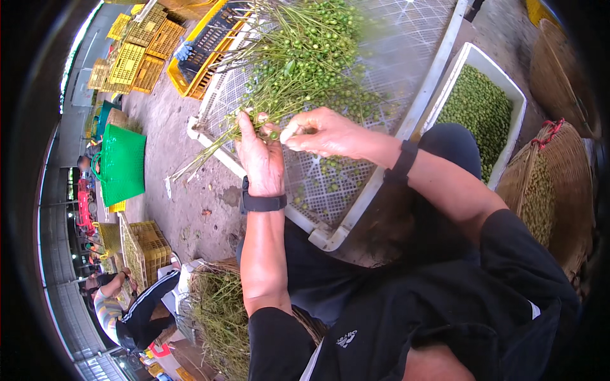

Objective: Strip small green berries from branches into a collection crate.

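In front of me lies a heap of cut stems bearing small round green fruits (305, 60), spread over a white mesh tray (413, 47). At the heap's near edge, my left hand (260, 155) is closed round a few thin fruit stems (213, 149), whose bare ends stick out to the left. One green fruit (274, 135) shows between the two hands. My right hand (327, 133) is in a pinch right beside it; whatever its fingertips hold is hidden. Loose fruits (333, 187) lie on the mesh below my hands.
A white box of loose green fruits (480, 108) and woven baskets (559, 190) stand to my right. Bare stems (219, 317) are piled at my lower left. Farther left are a green tub (121, 166), yellow crates (136, 51) and a seated person (124, 311).
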The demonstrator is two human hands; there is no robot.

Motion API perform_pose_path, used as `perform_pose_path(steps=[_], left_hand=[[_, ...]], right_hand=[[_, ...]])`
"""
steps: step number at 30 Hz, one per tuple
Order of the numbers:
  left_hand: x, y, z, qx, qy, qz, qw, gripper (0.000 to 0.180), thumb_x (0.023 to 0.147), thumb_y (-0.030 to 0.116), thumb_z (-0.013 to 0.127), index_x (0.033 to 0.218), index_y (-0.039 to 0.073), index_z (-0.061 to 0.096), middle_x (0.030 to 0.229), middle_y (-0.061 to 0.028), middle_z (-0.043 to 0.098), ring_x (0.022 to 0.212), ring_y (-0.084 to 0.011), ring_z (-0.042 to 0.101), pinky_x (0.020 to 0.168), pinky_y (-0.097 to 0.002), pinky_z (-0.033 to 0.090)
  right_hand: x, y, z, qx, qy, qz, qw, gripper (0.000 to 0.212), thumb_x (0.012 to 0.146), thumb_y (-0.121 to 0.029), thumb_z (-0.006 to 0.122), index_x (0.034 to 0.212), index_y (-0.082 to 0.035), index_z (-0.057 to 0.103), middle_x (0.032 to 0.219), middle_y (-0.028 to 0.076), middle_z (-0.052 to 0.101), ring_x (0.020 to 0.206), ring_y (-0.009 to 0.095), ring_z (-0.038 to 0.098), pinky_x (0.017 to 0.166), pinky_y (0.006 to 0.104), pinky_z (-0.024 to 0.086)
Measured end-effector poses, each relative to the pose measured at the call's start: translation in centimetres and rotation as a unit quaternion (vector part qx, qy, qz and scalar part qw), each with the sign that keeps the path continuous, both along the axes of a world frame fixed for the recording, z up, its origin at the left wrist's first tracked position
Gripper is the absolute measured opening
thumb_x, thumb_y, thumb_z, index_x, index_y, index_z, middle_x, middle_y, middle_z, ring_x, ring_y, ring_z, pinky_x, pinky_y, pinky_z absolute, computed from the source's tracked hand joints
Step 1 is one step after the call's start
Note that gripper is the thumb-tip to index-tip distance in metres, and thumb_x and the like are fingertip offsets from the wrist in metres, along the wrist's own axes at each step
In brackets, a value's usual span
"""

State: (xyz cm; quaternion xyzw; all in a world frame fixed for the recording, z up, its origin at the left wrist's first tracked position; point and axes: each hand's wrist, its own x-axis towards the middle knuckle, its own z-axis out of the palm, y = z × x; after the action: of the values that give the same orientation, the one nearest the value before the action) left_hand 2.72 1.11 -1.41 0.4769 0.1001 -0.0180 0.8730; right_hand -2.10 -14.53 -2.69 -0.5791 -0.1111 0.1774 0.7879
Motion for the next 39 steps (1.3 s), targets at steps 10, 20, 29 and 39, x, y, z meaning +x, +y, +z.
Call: perform_pose_path(steps=[10, 20, 29, 39], left_hand=[[-1.3, -1.9, -0.1, 0.051, -0.059, -0.033, 0.996, 0.027, 0.096, 0.026, 0.047, 0.112, 0.005, 0.049, 0.099, -0.008, 0.056, 0.084, -0.0182, 0.057, 0.072, -0.0329, 0.051], [-1.5, -1.7, -0.7, -0.046, -0.024, -0.085, 0.995, 0.029, 0.093, 0.031, 0.052, 0.11, 0.008, 0.05, 0.096, -0.0066, 0.059, 0.081, -0.0168, 0.057, 0.071, -0.0309, 0.051], [-0.9, -0.8, -0.4, -0.145, -0.036, -0.193, 0.97, 0.033, 0.099, 0.036, 0.031, 0.112, 0.008, 0.045, 0.101, -0.0073, 0.054, 0.098, -0.022, 0.053, 0.087, -0.0387, 0.047], [-1.0, -0.2, 1.1, -0.057, -0.012, -0.131, 0.99, 0.023, 0.095, 0.035, 0.046, 0.094, 0.013, 0.05, 0.075, -0.0004, 0.048, 0.079, -0.0165, 0.051, 0.082, -0.0394, 0.045]], right_hand=[[0.4, 1.5, -1.3, -0.139, -0.124, -0.169, 0.968, 0.022, 0.082, -0.017, 0.067, 0.094, 0.001, 0.065, 0.08, 0.01, 0.066, 0.073, 0.008, 0.056, 0.068, 0.0282, 0.047], [0.3, 1.6, -1.1, -0.175, -0.158, -0.202, 0.951, 0.027, 0.077, -0.015, 0.07, 0.1, -0.002, 0.063, 0.085, 0.011, 0.066, 0.081, 0.017, 0.062, 0.074, 0.03, 0.048], [1.3, 1.3, -2.3, -0.108, -0.254, -0.251, 0.928, 0.027, 0.075, -0.018, 0.071, 0.091, 0.0, 0.06, 0.068, 0.012, 0.061, 0.057, 0.022, 0.059, 0.051, 0.0323, 0.044], [0.8, -2.5, 1.2, 0.14, 0.075, -0.051, 0.986, 0.021, 0.087, -0.022, 0.062, 0.094, -0.002, 0.062, 0.073, -0.001, 0.055, 0.051, 0.002, 0.038, 0.039, 0.0173, 0.023]])
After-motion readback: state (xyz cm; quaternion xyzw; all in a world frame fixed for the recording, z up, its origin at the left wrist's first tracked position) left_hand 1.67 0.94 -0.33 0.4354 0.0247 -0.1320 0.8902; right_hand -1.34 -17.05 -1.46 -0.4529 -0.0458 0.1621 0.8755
